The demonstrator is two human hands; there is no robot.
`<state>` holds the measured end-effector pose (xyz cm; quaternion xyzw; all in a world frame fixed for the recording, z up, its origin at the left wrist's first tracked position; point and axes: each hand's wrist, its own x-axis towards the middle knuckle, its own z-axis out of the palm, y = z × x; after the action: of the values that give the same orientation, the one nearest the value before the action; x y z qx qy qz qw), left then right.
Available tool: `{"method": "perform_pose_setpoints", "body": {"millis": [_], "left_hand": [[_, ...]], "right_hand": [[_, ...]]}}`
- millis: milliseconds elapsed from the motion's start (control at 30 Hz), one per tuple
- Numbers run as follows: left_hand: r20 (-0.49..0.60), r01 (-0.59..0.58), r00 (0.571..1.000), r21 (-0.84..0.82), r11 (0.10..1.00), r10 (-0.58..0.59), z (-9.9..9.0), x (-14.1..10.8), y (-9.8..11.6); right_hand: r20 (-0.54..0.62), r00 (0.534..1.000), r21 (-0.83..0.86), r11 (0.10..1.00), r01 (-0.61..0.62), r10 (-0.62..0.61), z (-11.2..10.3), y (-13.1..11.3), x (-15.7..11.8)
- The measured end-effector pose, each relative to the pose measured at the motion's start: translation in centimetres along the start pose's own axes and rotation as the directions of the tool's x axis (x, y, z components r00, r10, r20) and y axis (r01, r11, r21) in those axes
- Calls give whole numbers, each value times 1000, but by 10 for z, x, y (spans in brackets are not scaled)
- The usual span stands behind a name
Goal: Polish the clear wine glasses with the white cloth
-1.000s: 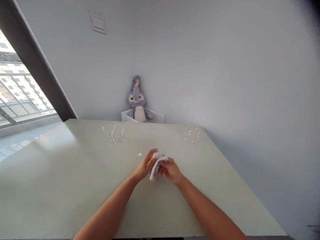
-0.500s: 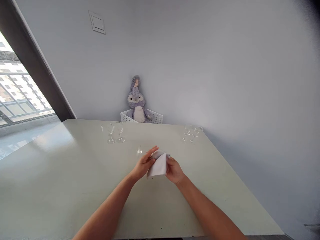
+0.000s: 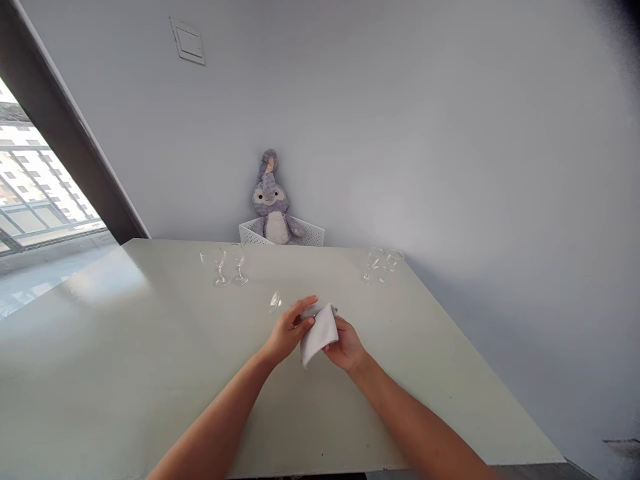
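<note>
My left hand (image 3: 289,330) is closed, with its fingers toward the top of a white cloth (image 3: 320,333). My right hand (image 3: 345,345) grips the cloth's other side from below. A clear wine glass (image 3: 275,302) shows just beyond my left fingers, tilted, with most of it hidden behind that hand. Both hands are raised over the pale green table (image 3: 150,373). Two wine glasses (image 3: 223,268) stand together toward the far left, and two more (image 3: 379,264) stand toward the far right.
The table's far edge meets a pale wall. A grey plush toy (image 3: 270,207) sits in a white perforated basket (image 3: 307,233) behind the table. A window (image 3: 35,187) lies at the left, and a wall plate (image 3: 187,41) is high up.
The cloth has gone from a bunched wad to a flatter triangular flap pointing down. My hands have moved slightly apart, and the clear glass beyond my left hand has shifted with them.
</note>
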<state>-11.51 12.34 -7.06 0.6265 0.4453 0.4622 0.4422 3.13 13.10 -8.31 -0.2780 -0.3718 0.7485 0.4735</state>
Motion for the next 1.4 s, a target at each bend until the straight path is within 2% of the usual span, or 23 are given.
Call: {"method": "perform_pose_setpoints", "body": {"millis": [67, 133, 233, 300, 333, 400, 467, 533, 567, 600, 667, 733, 800, 900, 967, 1000, 1067, 1133, 1200, 1267, 1333, 1367, 1400], "left_hand": [[-12, 14, 1000, 15, 1000, -14, 0, 0, 3], [-15, 101, 995, -31, 994, -101, -1, 0, 3], [47, 213, 977, -98, 972, -209, -2, 1, -1], [53, 227, 973, -10, 974, -226, -4, 1, -4], [10, 212, 977, 93, 973, -214, -6, 1, -5], [-154, 138, 984, 378, 915, -85, -12, 1, -6], [-255, 22, 947, 660, 751, 197, -19, 2, -4], [-167, -119, 876, 834, 539, 453, -23, 3, -1], [-78, -191, 851, 875, 445, 519, -24, 3, 0], [10, -252, 838, 894, 370, 545, -24, 3, 1], [125, -321, 841, 899, 298, 527, -23, 4, 1], [164, -332, 871, 892, 308, 464, -22, 5, -3], [168, -318, 909, 872, 372, 382, -25, 5, -7], [125, -241, 964, 784, 572, 234, -32, 5, -10], [75, -128, 992, 663, 738, 104, -35, 5, -8], [60, -61, 998, 591, 804, 32, -35, 4, -6], [44, 63, 994, 473, 879, -95, -35, 3, -4], [27, 145, 985, 420, 896, -173, -37, 4, -3], [-9, 202, 976, 403, 893, -217, -40, 6, -4], [-87, 259, 966, 384, 886, -245, -46, 9, -6], [-219, 325, 941, 369, 871, -258, -52, 12, -10], [-284, 350, 925, 371, 860, -254, -54, 13, -11], [-332, 367, 911, 391, 844, -243, -54, 14, -13]], "right_hand": [[17, 1000, -37, 999, -2, 3, 1, 0, -2], [62, 998, -218, 975, 43, -30, 4, 6, -7], [116, 986, -495, 854, 162, -120, 5, 17, -12], [93, 988, -532, 832, 154, -124, 3, 20, -11], [64, 992, -507, 853, 123, -105, 1, 18, -8], [-25, 998, -389, 920, 50, -64, -4, 12, -2], [-101, 995, -228, 974, 2, -26, -11, 2, 5], [-125, 992, -86, 996, -31, 21, -18, -6, 10], [-116, 992, -38, 998, -53, 49, -21, -7, 12], [-107, 992, -8, 997, -73, 72, -23, -8, 14], [-97, 990, -3, 995, -104, 103, -26, -7, 15], [-67, 992, -77, 990, -114, 109, -25, -6, 13], [24, 996, -220, 972, -78, 86, -21, -10, 9], [218, 975, -439, 897, 52, 50, -17, -25, 0], [295, 955, -578, 800, 162, 19, -18, -36, -4], [312, 950, -652, 725, 222, -10, -20, -40, -5], [325, 940, -783, 530, 327, -101, -27, -43, -3], [323, 923, -854, 355, 379, -208, -36, -40, 2], [316, 890, -872, 269, 409, -329, -45, -37, 7], [301, 819, -865, 222, 450, -489, -50, -36, 9], [294, 720, -857, 161, 490, -628, -50, -37, 7], [316, 683, -856, 113, 505, -658, -47, -38, 4], [362, 669, -855, 54, 515, -649, -42, -38, 1]]}}
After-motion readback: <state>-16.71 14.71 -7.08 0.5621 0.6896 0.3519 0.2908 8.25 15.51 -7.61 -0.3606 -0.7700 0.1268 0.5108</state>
